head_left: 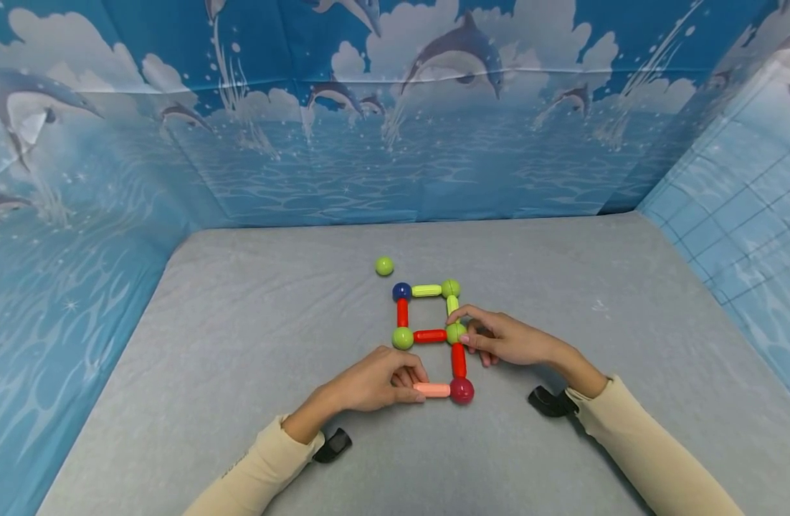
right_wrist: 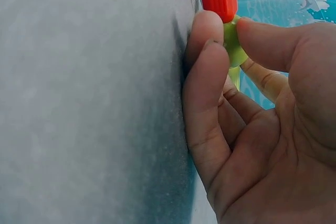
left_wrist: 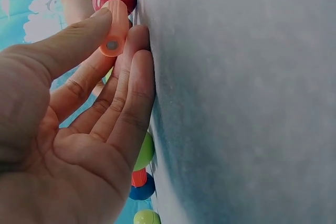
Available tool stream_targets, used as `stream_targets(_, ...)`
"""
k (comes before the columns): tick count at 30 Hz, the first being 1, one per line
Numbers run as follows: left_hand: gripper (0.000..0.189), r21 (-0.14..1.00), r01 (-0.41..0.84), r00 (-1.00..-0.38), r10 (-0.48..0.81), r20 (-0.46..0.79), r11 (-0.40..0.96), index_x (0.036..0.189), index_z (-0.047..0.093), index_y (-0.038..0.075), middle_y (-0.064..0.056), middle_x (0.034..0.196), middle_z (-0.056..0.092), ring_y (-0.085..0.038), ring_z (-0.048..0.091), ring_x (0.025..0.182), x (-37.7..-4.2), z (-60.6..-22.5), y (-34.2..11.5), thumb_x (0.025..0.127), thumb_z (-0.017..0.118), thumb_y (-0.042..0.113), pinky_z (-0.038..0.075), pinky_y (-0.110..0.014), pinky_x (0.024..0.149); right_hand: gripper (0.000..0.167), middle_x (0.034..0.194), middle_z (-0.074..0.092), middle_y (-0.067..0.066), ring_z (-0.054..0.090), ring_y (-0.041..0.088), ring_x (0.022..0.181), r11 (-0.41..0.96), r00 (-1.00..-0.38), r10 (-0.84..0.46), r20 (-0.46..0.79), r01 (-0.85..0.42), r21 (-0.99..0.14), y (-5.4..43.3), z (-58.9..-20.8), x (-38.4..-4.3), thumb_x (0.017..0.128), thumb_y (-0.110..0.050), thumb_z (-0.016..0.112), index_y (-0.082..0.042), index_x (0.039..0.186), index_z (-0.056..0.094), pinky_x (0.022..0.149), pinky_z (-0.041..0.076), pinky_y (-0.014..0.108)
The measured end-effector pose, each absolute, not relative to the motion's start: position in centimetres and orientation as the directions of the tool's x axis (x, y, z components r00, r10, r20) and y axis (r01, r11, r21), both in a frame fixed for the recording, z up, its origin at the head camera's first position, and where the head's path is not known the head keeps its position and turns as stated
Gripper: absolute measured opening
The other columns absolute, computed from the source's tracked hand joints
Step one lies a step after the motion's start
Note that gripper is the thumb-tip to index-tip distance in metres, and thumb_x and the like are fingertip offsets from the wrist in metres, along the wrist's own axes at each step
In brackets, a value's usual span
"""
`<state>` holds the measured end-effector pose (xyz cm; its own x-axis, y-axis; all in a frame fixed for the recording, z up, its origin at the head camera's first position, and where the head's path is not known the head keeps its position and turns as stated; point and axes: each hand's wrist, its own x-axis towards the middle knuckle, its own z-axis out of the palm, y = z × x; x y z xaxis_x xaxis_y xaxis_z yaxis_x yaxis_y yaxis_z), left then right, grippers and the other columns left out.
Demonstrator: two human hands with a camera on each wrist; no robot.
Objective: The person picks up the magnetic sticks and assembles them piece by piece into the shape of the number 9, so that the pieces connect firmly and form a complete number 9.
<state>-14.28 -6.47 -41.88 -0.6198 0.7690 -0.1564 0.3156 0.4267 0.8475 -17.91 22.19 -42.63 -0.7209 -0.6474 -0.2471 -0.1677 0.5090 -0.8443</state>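
Observation:
My left hand (head_left: 372, 380) pinches a salmon-orange magnetic rod (head_left: 432, 390) between thumb and fingers. Its far end meets a dark red ball (head_left: 462, 390); in the left wrist view a grey disc shows in the near end of the rod (left_wrist: 111, 35). With thumb and fingertips, my right hand (head_left: 514, 340) grips a green ball (head_left: 456, 332) at the structure's middle corner. A red rod (head_left: 458, 360) runs from that ball to the dark red one. Another red rod (head_left: 430, 336) leads left to a second green ball (head_left: 403, 338).
Beyond the hands, a blue ball (head_left: 401, 292), a yellow-green rod (head_left: 426, 290) and a green ball (head_left: 450, 288) form the square's far side. A loose green ball (head_left: 384, 266) lies behind it on the grey cloth (head_left: 272, 301). A dolphin-print curtain (head_left: 343, 172) borders the surface.

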Motion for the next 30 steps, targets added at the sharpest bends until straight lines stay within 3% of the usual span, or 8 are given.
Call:
stream_targets(10, 0.021, 0.849, 0.301, -0.616, 0.768, -0.175, 0.434, 0.105, 0.072, 0.010, 0.005, 0.090, 0.069, 0.000, 0.064, 0.080, -14.3, -41.5, -6.6, 0.086, 0.080, 0.009, 0.054, -0.017, 0.077, 0.041, 0.080, 0.060, 0.005, 0.061, 0.018, 0.064, 0.573, -0.695, -0.658, -0.291, -0.210, -0.792, 21.8, -41.2, -17.2, 0.105, -0.024, 0.055, -0.019, 0.143, 0.041, 0.061, 0.052, 0.031)
stream_targets(20, 0.021, 0.850, 0.319, -0.608, 0.778, -0.157, 0.420, 0.106, 0.071, 0.009, 0.004, 0.090, 0.069, -0.001, 0.063, 0.078, -14.3, -41.6, -6.6, 0.086, 0.079, 0.008, 0.054, -0.017, 0.076, 0.030, 0.091, 0.062, 0.011, 0.065, 0.023, 0.073, 0.556, -0.518, -0.745, -0.421, -0.132, -0.821, 21.1, -39.9, -15.5, 0.106, -0.029, 0.052, -0.018, 0.133, 0.054, 0.066, 0.054, 0.032)
stream_targets(26, 0.020, 0.841, 0.342, -0.608, 0.781, -0.142, 0.419, 0.105, 0.071, 0.010, 0.004, 0.089, 0.069, 0.000, 0.063, 0.077, -14.2, -41.6, -6.6, 0.087, 0.079, 0.008, 0.054, -0.017, 0.075, 0.027, 0.082, 0.063, 0.010, 0.060, 0.015, 0.059, 0.519, -0.442, -0.789, -0.428, -0.106, -0.848, 20.6, -40.0, -14.9, 0.105, -0.026, 0.053, -0.015, 0.130, 0.059, 0.058, 0.053, 0.027)
stream_targets(30, 0.020, 0.834, 0.352, -0.613, 0.778, -0.138, 0.425, 0.105, 0.072, 0.010, 0.005, 0.089, 0.068, 0.000, 0.062, 0.078, -14.2, -41.7, -6.7, 0.087, 0.079, 0.010, 0.053, -0.017, 0.074, 0.026, 0.075, 0.062, 0.017, 0.056, 0.013, 0.054, 0.491, -0.388, -0.812, -0.437, -0.049, -0.870, 20.1, -40.4, -14.7, 0.106, -0.024, 0.053, -0.014, 0.127, 0.060, 0.053, 0.052, 0.023)
